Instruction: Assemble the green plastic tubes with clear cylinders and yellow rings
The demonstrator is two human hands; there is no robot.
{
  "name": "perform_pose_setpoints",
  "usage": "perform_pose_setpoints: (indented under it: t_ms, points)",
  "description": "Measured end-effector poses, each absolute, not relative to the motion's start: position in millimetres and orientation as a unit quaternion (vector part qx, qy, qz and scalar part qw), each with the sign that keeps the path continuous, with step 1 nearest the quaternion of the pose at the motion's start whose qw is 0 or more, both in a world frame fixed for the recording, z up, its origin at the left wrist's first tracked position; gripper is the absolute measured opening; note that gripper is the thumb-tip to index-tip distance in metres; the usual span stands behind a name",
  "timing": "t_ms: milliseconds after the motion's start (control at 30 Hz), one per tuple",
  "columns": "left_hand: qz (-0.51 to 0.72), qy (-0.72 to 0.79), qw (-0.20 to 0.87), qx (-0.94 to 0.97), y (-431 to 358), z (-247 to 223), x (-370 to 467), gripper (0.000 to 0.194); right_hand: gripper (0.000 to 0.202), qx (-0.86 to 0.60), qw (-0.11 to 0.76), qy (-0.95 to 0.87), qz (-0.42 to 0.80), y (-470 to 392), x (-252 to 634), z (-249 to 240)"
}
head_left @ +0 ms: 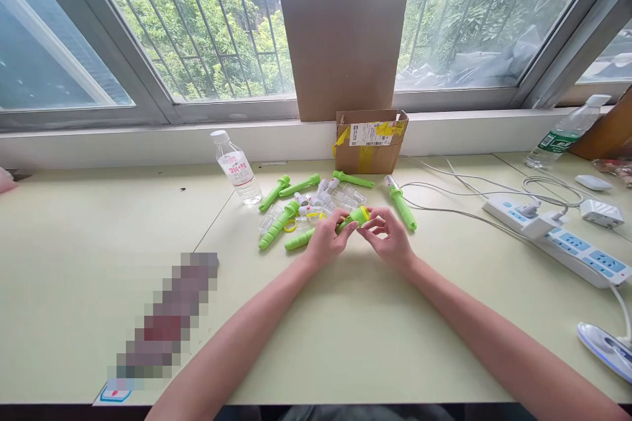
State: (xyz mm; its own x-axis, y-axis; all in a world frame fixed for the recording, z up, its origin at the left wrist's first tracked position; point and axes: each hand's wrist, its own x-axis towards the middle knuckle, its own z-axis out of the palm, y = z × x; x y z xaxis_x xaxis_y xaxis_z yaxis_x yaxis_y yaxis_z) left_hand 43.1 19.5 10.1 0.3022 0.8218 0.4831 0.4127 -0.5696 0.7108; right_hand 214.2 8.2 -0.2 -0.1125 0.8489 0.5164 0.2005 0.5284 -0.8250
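Observation:
My left hand [328, 241] is closed around a green plastic tube [354, 218] with a ribbed, wider end. At that end sits a yellow ring [365, 213], and the fingers of my right hand [390, 238] pinch at it. Beyond my hands lie several loose green tubes [278, 226], clear ridged plastic caps [270, 218] and small white parts with red marks [323, 185]. A loose yellow ring [289, 226] rests among them. To the right, one green tube [405, 210] carries a clear cap with a white part inside.
An open cardboard box [368, 151] stands against the sill, with a water bottle [237, 170] to its left. Cables run right to a power strip [557, 240]. Another bottle [563, 135] stands far right. A blurred patch [170, 316] covers something at left.

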Motion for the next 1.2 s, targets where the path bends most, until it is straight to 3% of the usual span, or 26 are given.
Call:
perform_pose_setpoints:
  t_ms: [367, 1200]
  points:
    - [0.393, 0.387, 0.483, 0.68, 13.8, 22.5, 44.5, 0.034, 0.029, -0.381, 0.556, -0.679, 0.292, 8.4, 213.8, -0.8]
    - [0.395, 0.392, 0.505, 0.66, 15.5, 23.2, 47.7, 0.037, 0.029, -0.389, 0.58, -0.672, 0.248, 9.6, 213.1, -4.3]
